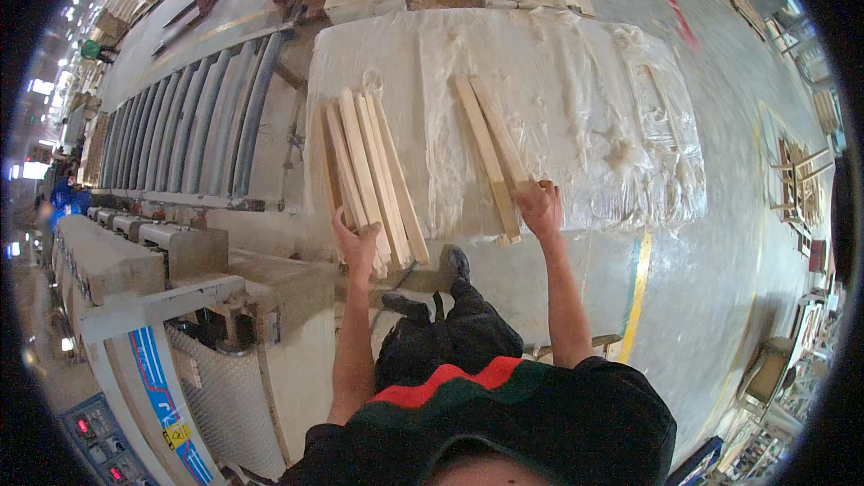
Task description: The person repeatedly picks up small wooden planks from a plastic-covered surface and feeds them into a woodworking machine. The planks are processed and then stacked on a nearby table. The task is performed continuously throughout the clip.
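Several pale wooden strips [373,171] lie bunched side by side on the left part of a plastic-wrapped stack [576,126]. At their near ends my left hand [357,241] is closed, with the thumb across the wood and the fingers on the outer side. Farther right, two more strips [486,148] rest on the plastic, touching at the far end and spreading apart toward me. My right hand [541,207] grips the near end of the right-hand one of this pair; its fingertips are partly hidden. The near ends of the bunch stick out past the stack's front edge.
A roller conveyor [189,121] stands on the left, with a machine [171,261] nearer to me. The machine's control panel [99,441] shows red lit displays. My feet [454,265] are by the stack's front edge. Wooden pieces [796,180] stand at the far right.
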The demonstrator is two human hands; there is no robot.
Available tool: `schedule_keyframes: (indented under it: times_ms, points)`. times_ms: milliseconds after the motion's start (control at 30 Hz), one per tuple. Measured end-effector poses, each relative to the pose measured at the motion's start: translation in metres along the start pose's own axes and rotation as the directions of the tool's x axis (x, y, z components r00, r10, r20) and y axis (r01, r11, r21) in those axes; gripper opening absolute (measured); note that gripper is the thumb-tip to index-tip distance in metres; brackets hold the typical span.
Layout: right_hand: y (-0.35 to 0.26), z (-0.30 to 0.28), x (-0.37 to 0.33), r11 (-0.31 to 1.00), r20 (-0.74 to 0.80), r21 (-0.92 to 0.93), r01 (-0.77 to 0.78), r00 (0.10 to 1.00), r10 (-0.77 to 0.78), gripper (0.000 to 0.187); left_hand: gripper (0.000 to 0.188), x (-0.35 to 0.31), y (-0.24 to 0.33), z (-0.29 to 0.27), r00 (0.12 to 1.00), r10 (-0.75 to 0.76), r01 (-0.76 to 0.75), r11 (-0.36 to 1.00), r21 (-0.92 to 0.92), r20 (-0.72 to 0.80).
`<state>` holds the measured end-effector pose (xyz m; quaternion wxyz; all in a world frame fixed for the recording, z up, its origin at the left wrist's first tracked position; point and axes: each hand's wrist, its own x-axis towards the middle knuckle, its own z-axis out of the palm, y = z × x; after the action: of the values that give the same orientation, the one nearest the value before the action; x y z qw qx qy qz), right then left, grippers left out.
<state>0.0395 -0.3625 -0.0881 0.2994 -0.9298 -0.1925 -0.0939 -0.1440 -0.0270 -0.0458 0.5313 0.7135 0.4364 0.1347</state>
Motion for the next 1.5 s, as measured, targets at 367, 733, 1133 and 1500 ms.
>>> schedule_keyframes:
  times_ms: [367, 733, 1133, 1500]
  points:
    - [-0.174, 0.074, -0.004, 0.903, 0.285, 0.413, -0.116, 0.958, -0.007, 0.039, 0.082, 0.003, -0.013, 0.014, 0.901, 0.417, -0.323, 0.827, 0.460, -0.116]
    - [-0.234, 0.132, -0.013, 0.798, 0.432, 0.575, -0.182, 0.895, -0.106, 0.037, 0.087, -0.011, 0.048, -0.025, 0.980, 0.139, -0.149, 0.987, -0.065, -0.139]
    - [-0.151, 0.051, 0.015, 0.535, 0.563, 0.698, -0.477, 0.826, 0.001, 0.040, 0.056, -0.055, 0.012, 0.081, 0.969, 0.245, -0.241, 0.913, -0.328, -0.028]
    - [-0.009, -0.032, 0.040, 0.743, 0.281, 0.590, -0.316, 0.943, 0.178, 0.031, 0.056, -0.066, 0.033, 0.174, 0.875, 0.474, -0.464, 0.879, 0.106, -0.103]
